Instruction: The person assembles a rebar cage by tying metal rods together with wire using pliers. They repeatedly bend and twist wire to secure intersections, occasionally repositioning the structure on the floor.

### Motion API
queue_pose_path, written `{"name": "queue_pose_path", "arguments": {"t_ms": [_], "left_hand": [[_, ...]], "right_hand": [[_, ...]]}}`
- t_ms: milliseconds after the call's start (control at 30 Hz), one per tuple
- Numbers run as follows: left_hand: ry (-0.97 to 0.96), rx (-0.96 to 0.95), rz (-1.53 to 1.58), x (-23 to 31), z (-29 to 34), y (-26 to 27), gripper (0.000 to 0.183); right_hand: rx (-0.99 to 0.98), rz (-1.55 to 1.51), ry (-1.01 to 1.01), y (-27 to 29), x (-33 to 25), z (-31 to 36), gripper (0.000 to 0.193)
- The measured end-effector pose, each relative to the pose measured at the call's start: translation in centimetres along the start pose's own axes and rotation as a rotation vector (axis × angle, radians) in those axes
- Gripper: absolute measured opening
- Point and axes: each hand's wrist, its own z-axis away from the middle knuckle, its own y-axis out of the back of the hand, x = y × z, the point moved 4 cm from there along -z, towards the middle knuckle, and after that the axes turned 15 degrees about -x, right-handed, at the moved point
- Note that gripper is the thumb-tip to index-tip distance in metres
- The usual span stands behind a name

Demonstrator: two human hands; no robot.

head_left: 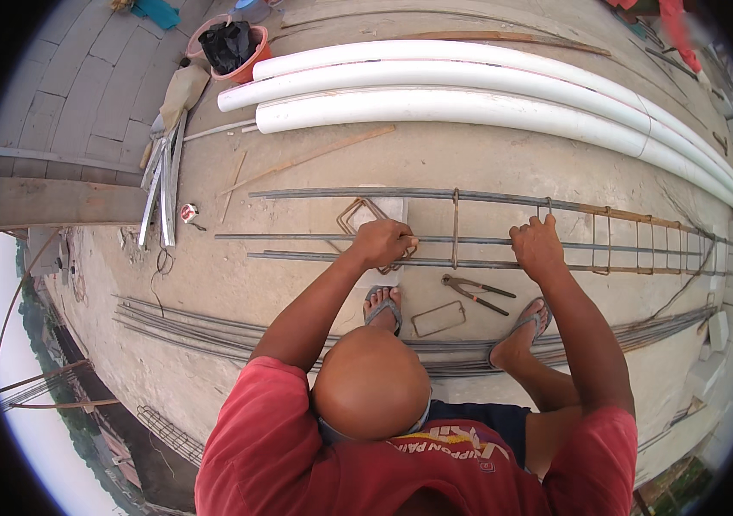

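Observation:
Long steel reinforcing bars (487, 241) run left to right in front of me as an open cage. My left hand (385, 243) is closed at the middle bar, around a few bent-wire stirrups (356, 209) bunched near the bars' left end. Farther right, my right hand (539, 247) closes on a single stirrup (543, 202) that loops over the far bar. Between my hands another stirrup (456, 219) stands across the bars. A pair of pincers (478, 294) with dark handles lies opened on the floor below, beside a loose rectangular stirrup (440, 330).
White pipes (435, 107) lie beyond the cage. Loose rebars (186, 325) stretch along the floor by my sandalled feet. Left are metal channels (172, 185), a tape measure (189, 211) and an orange tub (250, 64). A pale block (394, 208) sits under the bars.

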Motion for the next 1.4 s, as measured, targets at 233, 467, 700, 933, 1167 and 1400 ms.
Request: {"name": "queue_pose_path", "arguments": {"t_ms": [233,467,700,933,1167,1400], "left_hand": [[-0.026,0.013,0.026,0.5,-1.0,-1.1,0.031],[-0.084,0.08,-0.016,0.7,-1.0,-0.6,0.027],[-0.073,0.046,0.109,2.0,-0.9,0.2,0.032],[-0.186,0.055,0.035,5.1,-4.7,-2.1,0.028],[-0.232,0.059,0.171,6.4,-5.8,-2.7,0.023],[-0.287,0.11,-0.018,5.7,-5.2,-2.4,0.034]], "right_hand": [[-0.078,0.014,0.007,-0.9,-0.3,-0.1,0.017],[-0.176,0.129,-0.035,0.0,-0.6,-0.3,0.018],[-0.146,0.126,-0.045,1.0,0.1,-0.9,0.017],[-0.021,0.056,-0.111,1.0,1.1,1.7,0.017],[0.17,-0.363,-0.114,1.5,0.7,5.4,0.019],[-0.572,-0.837,0.181,5.1,-1.3,8.7,0.034]]}}
